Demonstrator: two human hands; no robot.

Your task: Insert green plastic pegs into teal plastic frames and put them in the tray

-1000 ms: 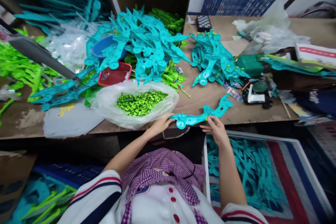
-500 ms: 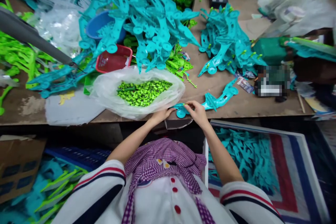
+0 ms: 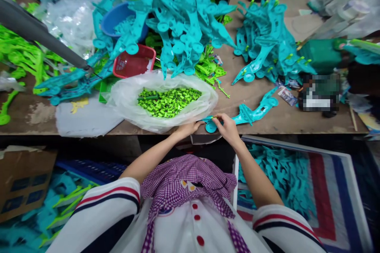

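Note:
A long turquoise plastic part [image 3: 257, 115] with a round disc at its near end lies along the bench's front edge. My left hand [image 3: 189, 129] is closed on the part's left tip, thumb and fingers pinching it. Just right of it, my right hand [image 3: 228, 128] pinches a small light-green plastic piece [image 3: 214, 118] against the top of the turquoise part. How deep that piece sits is hidden by the fingers. Left of my hands stands an open clear plastic bag [image 3: 121, 101] holding many short green pieces [image 3: 170, 102] with dark ends.
Turquoise parts are heaped at the back [image 3: 178, 19], and another pile [image 3: 264, 39] with green pegs stands right. A red basket [image 3: 135, 72], blue bowl [image 3: 109, 25] and grey arm [image 3: 44, 33] are left. A striped-lined crate [image 3: 323, 189] of parts is below right.
The view has shifted slightly, so the bench things appear farther right. Both hands stay at the same end of the turquoise part, their grip nearly unchanged.

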